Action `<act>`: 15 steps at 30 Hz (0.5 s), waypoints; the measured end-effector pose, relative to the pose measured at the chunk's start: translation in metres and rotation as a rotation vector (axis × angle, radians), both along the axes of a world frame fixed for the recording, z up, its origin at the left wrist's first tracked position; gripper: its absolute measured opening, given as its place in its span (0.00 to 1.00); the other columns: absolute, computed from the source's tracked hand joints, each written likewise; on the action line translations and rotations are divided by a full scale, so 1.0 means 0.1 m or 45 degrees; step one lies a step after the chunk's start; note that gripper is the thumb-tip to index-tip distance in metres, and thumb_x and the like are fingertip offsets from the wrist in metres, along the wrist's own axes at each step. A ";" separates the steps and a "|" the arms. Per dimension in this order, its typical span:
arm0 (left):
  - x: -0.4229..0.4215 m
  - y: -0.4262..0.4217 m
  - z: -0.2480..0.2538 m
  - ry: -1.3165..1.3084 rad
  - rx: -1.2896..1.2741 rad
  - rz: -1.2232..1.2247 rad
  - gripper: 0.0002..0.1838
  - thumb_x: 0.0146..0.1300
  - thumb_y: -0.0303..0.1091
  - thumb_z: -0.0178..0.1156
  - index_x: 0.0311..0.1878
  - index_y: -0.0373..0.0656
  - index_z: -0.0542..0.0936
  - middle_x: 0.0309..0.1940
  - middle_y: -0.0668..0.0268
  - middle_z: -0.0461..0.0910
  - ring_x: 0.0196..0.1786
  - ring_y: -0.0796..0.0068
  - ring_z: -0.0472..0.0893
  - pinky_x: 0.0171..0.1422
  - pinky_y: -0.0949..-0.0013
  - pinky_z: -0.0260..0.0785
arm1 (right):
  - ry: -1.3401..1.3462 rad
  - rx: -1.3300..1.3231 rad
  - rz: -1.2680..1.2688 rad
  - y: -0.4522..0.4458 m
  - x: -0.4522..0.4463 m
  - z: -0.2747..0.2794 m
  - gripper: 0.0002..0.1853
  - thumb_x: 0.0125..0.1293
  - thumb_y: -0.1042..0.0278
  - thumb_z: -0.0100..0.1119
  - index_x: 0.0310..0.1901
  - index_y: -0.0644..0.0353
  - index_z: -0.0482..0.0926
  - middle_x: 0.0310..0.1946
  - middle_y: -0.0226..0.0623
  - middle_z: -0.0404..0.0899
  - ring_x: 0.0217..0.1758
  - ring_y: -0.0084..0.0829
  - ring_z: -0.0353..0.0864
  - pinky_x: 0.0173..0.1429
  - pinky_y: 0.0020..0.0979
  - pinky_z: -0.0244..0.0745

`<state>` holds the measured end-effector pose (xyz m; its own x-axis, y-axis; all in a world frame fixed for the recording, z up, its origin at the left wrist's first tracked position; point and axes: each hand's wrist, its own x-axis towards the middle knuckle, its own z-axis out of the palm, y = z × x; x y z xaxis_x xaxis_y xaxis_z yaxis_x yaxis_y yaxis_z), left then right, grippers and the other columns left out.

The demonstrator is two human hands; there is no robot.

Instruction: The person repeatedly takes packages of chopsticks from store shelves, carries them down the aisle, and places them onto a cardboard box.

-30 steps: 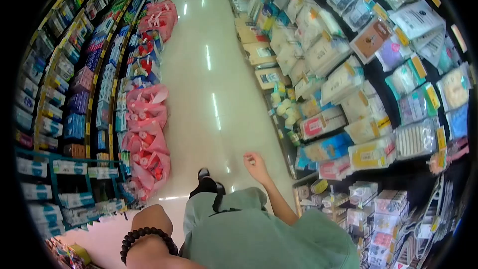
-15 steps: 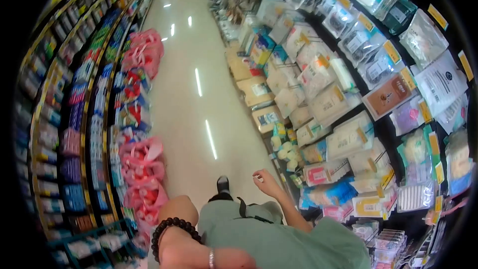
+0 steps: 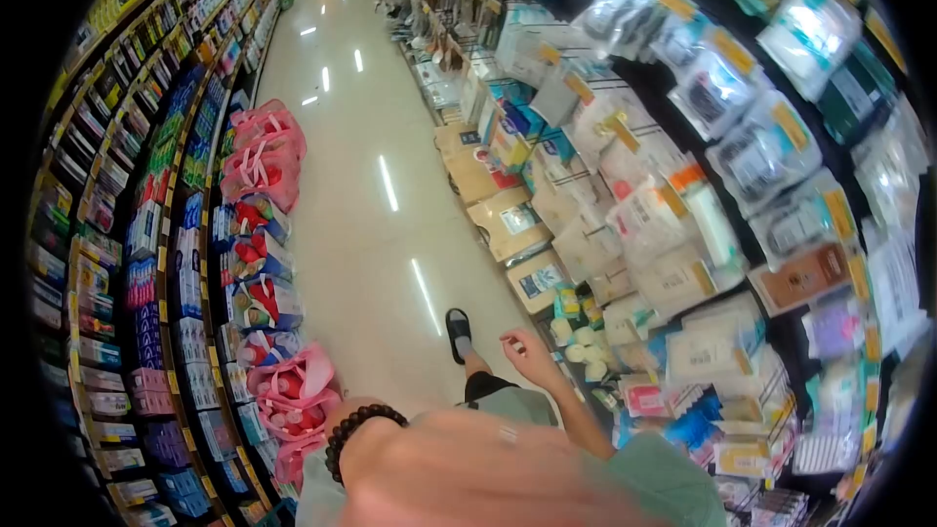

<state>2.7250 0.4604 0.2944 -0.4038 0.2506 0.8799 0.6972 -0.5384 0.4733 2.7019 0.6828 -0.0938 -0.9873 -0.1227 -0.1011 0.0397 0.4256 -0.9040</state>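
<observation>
My left hand (image 3: 488, 473) crosses my body at the bottom centre, close to the camera and smeared by motion; its fingers cannot be made out. A dark bead bracelet (image 3: 344, 436) circles that wrist, and a blurred ring shows on the hand. My right hand (image 3: 528, 355) hangs beside my body with loosely bent fingers, thumb apart, and nothing visible in it. It is nearest to the lower edge of the right-hand shelving, near small pale-yellow packs (image 3: 586, 351), without touching them. My green clothing (image 3: 673, 478) lies below.
A shiny tiled aisle (image 3: 351, 263) runs ahead. Pink bags (image 3: 264, 161) and red-blue packs (image 3: 262, 254) line its left side, in front of shelves of boxed goods (image 3: 151, 273). Bagged goods (image 3: 703, 351) hang along the right. My foot in a black slide sandal (image 3: 457, 334) is forward.
The view has moved forward along the aisle and shifted. My foot now reaches further ahead. My left hand has risen across my body; my right hand stays low at the right.
</observation>
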 end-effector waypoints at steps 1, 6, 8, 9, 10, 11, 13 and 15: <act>-0.24 0.11 -0.02 -0.016 0.005 0.009 0.12 0.69 0.43 0.58 0.35 0.46 0.81 0.32 0.63 0.85 0.32 0.66 0.84 0.32 0.64 0.76 | -0.022 0.016 -0.016 -0.02 -0.27 -0.03 0.10 0.68 0.68 0.57 0.48 0.62 0.79 0.43 0.41 0.78 0.46 0.35 0.81 0.44 0.31 0.77; -1.46 0.15 -0.05 0.025 -0.071 0.075 0.10 0.68 0.41 0.59 0.35 0.46 0.81 0.33 0.63 0.86 0.32 0.65 0.84 0.32 0.65 0.76 | 0.078 0.150 0.062 -0.19 -1.58 -0.30 0.10 0.67 0.68 0.57 0.47 0.62 0.79 0.44 0.44 0.78 0.47 0.41 0.81 0.51 0.35 0.76; -1.93 0.12 -0.01 0.042 -0.094 0.122 0.09 0.68 0.40 0.59 0.35 0.46 0.81 0.33 0.63 0.86 0.32 0.65 0.84 0.32 0.66 0.76 | 0.037 0.113 0.123 -0.32 -2.11 -0.25 0.10 0.67 0.68 0.57 0.46 0.62 0.79 0.44 0.45 0.78 0.48 0.43 0.80 0.53 0.37 0.75; -2.17 0.10 0.00 0.062 -0.108 0.147 0.09 0.67 0.40 0.59 0.36 0.46 0.81 0.33 0.63 0.86 0.32 0.65 0.84 0.32 0.66 0.75 | 0.030 0.099 0.153 -0.37 -2.42 -0.22 0.10 0.67 0.68 0.56 0.46 0.62 0.79 0.44 0.45 0.78 0.48 0.44 0.80 0.54 0.38 0.75; -2.39 0.06 0.02 0.079 -0.121 0.177 0.09 0.67 0.40 0.60 0.36 0.46 0.81 0.33 0.63 0.86 0.32 0.65 0.84 0.32 0.66 0.75 | 0.065 0.104 0.192 -0.41 -2.75 -0.23 0.10 0.67 0.67 0.56 0.46 0.62 0.79 0.44 0.45 0.78 0.48 0.44 0.80 0.54 0.38 0.75; -2.60 0.02 0.04 0.092 -0.137 0.216 0.09 0.67 0.40 0.60 0.36 0.46 0.81 0.33 0.63 0.86 0.32 0.65 0.84 0.32 0.66 0.75 | 0.092 0.105 0.239 -0.47 -3.04 -0.25 0.11 0.67 0.67 0.56 0.47 0.62 0.79 0.44 0.45 0.79 0.48 0.44 0.80 0.54 0.38 0.75; -2.99 -0.10 0.07 0.124 -0.189 0.322 0.08 0.67 0.39 0.60 0.36 0.46 0.81 0.33 0.62 0.86 0.32 0.64 0.84 0.32 0.67 0.75 | 0.097 0.103 0.327 -0.66 -3.51 -0.30 0.11 0.68 0.67 0.56 0.46 0.63 0.79 0.44 0.45 0.79 0.48 0.44 0.80 0.53 0.38 0.75; -3.34 -0.26 0.12 0.167 -0.254 0.447 0.07 0.66 0.38 0.61 0.36 0.46 0.81 0.33 0.62 0.86 0.32 0.64 0.84 0.31 0.67 0.75 | 0.087 0.109 0.397 -0.84 -3.99 -0.22 0.10 0.67 0.67 0.56 0.46 0.63 0.79 0.44 0.46 0.79 0.47 0.44 0.80 0.53 0.38 0.75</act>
<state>2.3906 0.4341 0.3067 -0.3829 0.2885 0.8776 0.8833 -0.1640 0.4393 2.3025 0.5992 -0.1159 -0.9084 -0.4140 -0.0587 -0.1642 0.4822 -0.8606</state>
